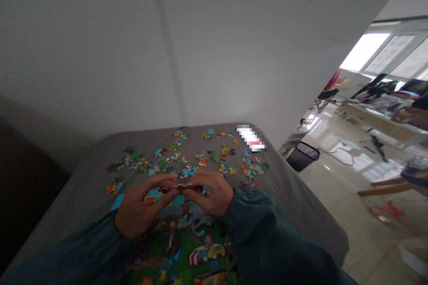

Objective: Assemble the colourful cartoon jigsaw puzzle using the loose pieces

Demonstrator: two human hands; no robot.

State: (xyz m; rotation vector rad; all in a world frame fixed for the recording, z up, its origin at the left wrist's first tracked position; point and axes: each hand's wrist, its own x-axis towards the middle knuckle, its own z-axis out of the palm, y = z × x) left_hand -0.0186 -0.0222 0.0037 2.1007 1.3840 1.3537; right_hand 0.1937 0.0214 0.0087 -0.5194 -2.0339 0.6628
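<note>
My left hand (135, 209) and my right hand (214, 191) meet over the far part of a colourful jigsaw puzzle (182, 247). Between their fingertips are joined puzzle pieces (182, 186), seen nearly edge-on; how many I cannot tell. Thumb and fingers of each hand pinch one side of them. Below, the puzzle shows a green ground, cartoon figures and a red-and-white striped awning. Its far edge is partly hidden by my hands, and my sleeves cover parts of its sides.
Loose puzzle pieces (200, 159) lie in small clusters across the far half of the grey cloth-covered table (284, 205). A phone with a lit screen (250, 138) rests at the far right corner. Behind rises a pale wall (207, 53). A dark mesh bin (302, 156) stands on the floor.
</note>
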